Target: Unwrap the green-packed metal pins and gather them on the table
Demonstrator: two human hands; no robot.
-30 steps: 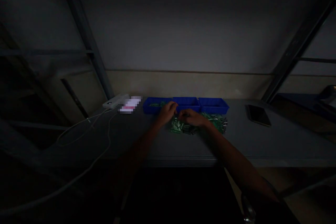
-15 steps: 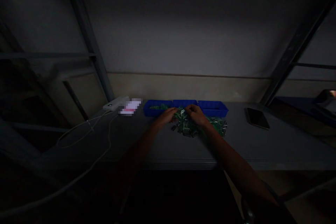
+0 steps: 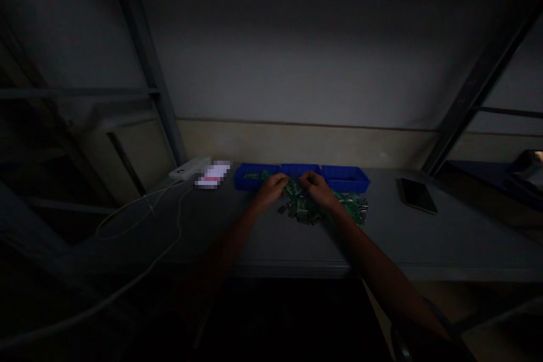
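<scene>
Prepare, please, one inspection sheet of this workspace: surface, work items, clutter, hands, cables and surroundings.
Surface: grey table, dimly lit.
Work items: small green pieces lie loose before three blue bins; the left bin also holds green pieces.
Clutter: dark flat device at right; white box and pixelated item at left.
Hands: left hand and right hand at the pieces, fingers bent; grip unclear.
Cables: pale cables at left.
Surroundings: metal posts, wall.

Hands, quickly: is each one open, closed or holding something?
Left hand: curled at the green pieces; too dark to tell whether it holds any.
Right hand: also curled there; its grip cannot be told.
</scene>
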